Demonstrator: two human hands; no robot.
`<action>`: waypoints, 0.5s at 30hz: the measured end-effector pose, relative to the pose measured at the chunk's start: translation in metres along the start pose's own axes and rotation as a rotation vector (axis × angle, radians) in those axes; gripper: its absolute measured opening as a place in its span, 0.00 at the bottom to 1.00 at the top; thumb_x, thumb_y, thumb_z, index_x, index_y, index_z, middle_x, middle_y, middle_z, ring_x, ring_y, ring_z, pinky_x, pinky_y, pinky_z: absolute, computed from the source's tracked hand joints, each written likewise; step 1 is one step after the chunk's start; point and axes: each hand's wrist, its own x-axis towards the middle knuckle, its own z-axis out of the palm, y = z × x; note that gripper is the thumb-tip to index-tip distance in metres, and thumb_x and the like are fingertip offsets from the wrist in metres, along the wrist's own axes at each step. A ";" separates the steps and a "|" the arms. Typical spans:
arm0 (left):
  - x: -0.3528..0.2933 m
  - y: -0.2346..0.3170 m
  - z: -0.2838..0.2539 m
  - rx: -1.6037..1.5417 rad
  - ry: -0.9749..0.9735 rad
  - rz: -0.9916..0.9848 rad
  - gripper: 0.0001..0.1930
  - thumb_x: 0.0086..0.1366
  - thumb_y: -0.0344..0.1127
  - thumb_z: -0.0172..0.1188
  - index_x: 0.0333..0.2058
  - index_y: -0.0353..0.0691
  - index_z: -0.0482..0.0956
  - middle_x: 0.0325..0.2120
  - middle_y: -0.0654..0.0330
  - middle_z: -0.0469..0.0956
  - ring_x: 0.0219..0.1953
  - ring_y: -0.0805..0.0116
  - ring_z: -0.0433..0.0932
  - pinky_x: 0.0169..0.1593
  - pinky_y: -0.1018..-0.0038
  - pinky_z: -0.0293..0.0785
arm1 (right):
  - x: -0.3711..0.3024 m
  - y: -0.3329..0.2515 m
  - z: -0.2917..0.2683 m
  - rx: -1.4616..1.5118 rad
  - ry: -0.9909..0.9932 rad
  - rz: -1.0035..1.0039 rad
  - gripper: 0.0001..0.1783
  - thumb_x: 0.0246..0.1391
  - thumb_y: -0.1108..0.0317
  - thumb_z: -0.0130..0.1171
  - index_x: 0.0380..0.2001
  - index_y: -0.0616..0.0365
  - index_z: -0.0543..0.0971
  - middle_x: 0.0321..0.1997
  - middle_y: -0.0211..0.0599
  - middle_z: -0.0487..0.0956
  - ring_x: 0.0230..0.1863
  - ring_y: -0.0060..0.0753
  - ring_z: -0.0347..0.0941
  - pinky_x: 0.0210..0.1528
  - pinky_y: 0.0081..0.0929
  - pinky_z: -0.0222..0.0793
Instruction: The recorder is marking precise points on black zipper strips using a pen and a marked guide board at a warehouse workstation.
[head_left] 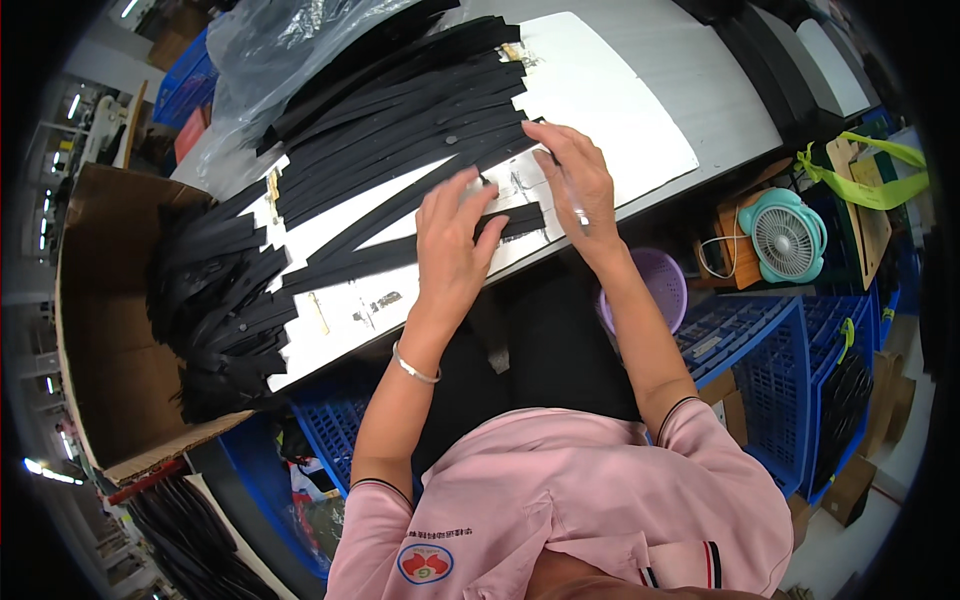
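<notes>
Black strips (390, 150) lie in close rows across the far part of the white board (625, 110), their left ends trailing off it toward the cardboard box (105, 330), which stands past the board's left edge. Over the board's near part, the left hand (452, 240) is blurred, its thumb and fingers apart above the nearest strip (365, 263); whether it touches that strip is unclear. The right hand (582, 190), nearer the board's right side, has its fingers bent beside the end of a slanting strip (385, 214); I cannot tell whether they pinch it. That slanting strip lies at an angle to the rows, so pressing it down now would probably leave it crooked or overlapping its neighbour. The loose tangle at the board's left edge could also snag or drag, pulling placed strips askew, and a careless wrist might nudge the row's uneven ends.
</notes>
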 end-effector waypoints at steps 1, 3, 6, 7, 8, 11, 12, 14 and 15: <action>0.009 0.003 0.004 0.046 0.062 0.049 0.17 0.61 0.32 0.69 0.49 0.37 0.82 0.52 0.51 0.78 0.57 0.52 0.74 0.61 0.58 0.65 | 0.002 -0.001 -0.001 -0.212 -0.022 -0.153 0.18 0.59 0.74 0.64 0.53 0.53 0.81 0.47 0.41 0.85 0.55 0.39 0.79 0.53 0.33 0.71; 0.021 0.000 0.011 0.091 0.120 0.096 0.21 0.62 0.34 0.68 0.53 0.36 0.80 0.56 0.50 0.77 0.62 0.50 0.71 0.66 0.55 0.60 | 0.001 0.002 0.000 -0.206 -0.079 -0.124 0.20 0.59 0.75 0.63 0.54 0.54 0.80 0.52 0.43 0.83 0.61 0.42 0.74 0.60 0.37 0.65; 0.023 -0.010 0.015 0.139 -0.007 0.102 0.20 0.63 0.36 0.68 0.53 0.36 0.81 0.55 0.52 0.78 0.62 0.51 0.71 0.66 0.57 0.60 | -0.003 0.006 -0.001 -0.333 -0.202 -0.150 0.16 0.59 0.74 0.62 0.52 0.57 0.79 0.53 0.40 0.83 0.60 0.43 0.75 0.62 0.43 0.62; 0.019 -0.010 0.015 0.135 -0.015 0.103 0.20 0.63 0.36 0.68 0.53 0.36 0.81 0.55 0.52 0.78 0.62 0.51 0.71 0.66 0.57 0.60 | -0.007 0.005 -0.004 -0.337 -0.202 -0.142 0.16 0.59 0.74 0.62 0.52 0.57 0.79 0.53 0.40 0.83 0.60 0.43 0.75 0.62 0.43 0.62; 0.013 -0.010 0.013 0.091 0.000 0.084 0.17 0.63 0.36 0.68 0.49 0.36 0.83 0.53 0.52 0.80 0.60 0.52 0.73 0.64 0.59 0.62 | -0.013 0.002 -0.008 -0.355 -0.213 -0.152 0.17 0.59 0.74 0.62 0.52 0.57 0.79 0.53 0.40 0.83 0.60 0.43 0.75 0.63 0.44 0.62; -0.004 -0.003 0.009 0.074 0.065 0.082 0.09 0.61 0.34 0.70 0.37 0.36 0.86 0.47 0.56 0.82 0.54 0.56 0.77 0.58 0.63 0.66 | -0.037 -0.006 -0.018 -0.378 -0.237 -0.163 0.19 0.56 0.74 0.65 0.51 0.56 0.79 0.52 0.38 0.83 0.59 0.40 0.76 0.64 0.46 0.61; -0.009 0.003 0.008 0.061 0.065 0.049 0.08 0.61 0.34 0.70 0.36 0.37 0.87 0.47 0.56 0.83 0.53 0.58 0.78 0.57 0.64 0.67 | -0.044 -0.008 -0.022 -0.381 -0.225 -0.175 0.22 0.53 0.77 0.66 0.53 0.56 0.79 0.53 0.38 0.83 0.59 0.41 0.76 0.65 0.46 0.61; -0.015 0.008 0.012 0.045 0.077 0.007 0.06 0.59 0.31 0.71 0.34 0.38 0.86 0.45 0.58 0.84 0.51 0.60 0.79 0.55 0.67 0.67 | -0.054 -0.011 -0.028 -0.378 -0.204 -0.177 0.26 0.50 0.80 0.68 0.54 0.56 0.79 0.53 0.36 0.84 0.59 0.40 0.77 0.67 0.46 0.60; -0.015 0.009 0.014 0.038 0.070 0.003 0.06 0.59 0.31 0.71 0.34 0.38 0.86 0.45 0.58 0.84 0.51 0.60 0.79 0.55 0.67 0.67 | -0.055 -0.010 -0.030 -0.383 -0.209 -0.170 0.26 0.50 0.80 0.68 0.54 0.56 0.79 0.53 0.36 0.84 0.59 0.40 0.77 0.67 0.46 0.60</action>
